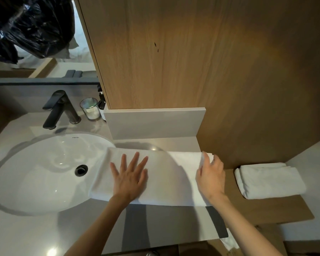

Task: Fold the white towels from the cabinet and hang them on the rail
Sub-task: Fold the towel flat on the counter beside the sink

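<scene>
Listing from my left: a black plastic bag [26,24] in the upper corner. A black faucet [60,108] stands behind the white sink basin [35,182]. A glass tumbler [90,109] and a dark bottle [101,103] stand just beside the faucet, against the wooden panel [192,52].

One white towel [166,182] lies lengthwise on the grey counter [26,233], its left end overhanging the basin's rim. My left hand [130,179] is flat on it, fingers spread wide and pressing down. My right hand [211,174] has its fingers curled round the towel's far right edge, gripping it.

A second white towel [269,180], folded, rests on the wooden shelf [277,211], well apart from my hands.
</scene>
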Demonstrator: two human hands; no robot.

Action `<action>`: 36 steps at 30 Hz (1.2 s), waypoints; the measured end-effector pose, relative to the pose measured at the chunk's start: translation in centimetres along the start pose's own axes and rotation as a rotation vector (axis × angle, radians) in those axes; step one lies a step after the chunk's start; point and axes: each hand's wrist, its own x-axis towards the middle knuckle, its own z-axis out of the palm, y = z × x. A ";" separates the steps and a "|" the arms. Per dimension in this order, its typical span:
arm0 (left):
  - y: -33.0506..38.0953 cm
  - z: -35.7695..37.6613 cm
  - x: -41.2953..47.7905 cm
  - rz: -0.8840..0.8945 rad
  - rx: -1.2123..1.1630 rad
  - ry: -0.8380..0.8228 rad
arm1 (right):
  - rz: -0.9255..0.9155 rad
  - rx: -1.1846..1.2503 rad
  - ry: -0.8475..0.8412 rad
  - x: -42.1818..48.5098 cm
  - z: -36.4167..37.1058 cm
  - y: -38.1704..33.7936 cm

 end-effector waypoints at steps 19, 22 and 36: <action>-1.6 -0.2 -0.9 -0.096 0.062 0.000 | -0.500 0.064 -0.124 -1.4 4.1 -2.9; -3.6 -0.6 -0.5 -0.139 0.043 0.008 | -0.444 0.122 -0.117 -1.7 3.9 -1.9; -6.6 -1.5 0.4 -0.512 -0.437 0.000 | -0.207 0.077 -0.219 -1.9 2.3 1.7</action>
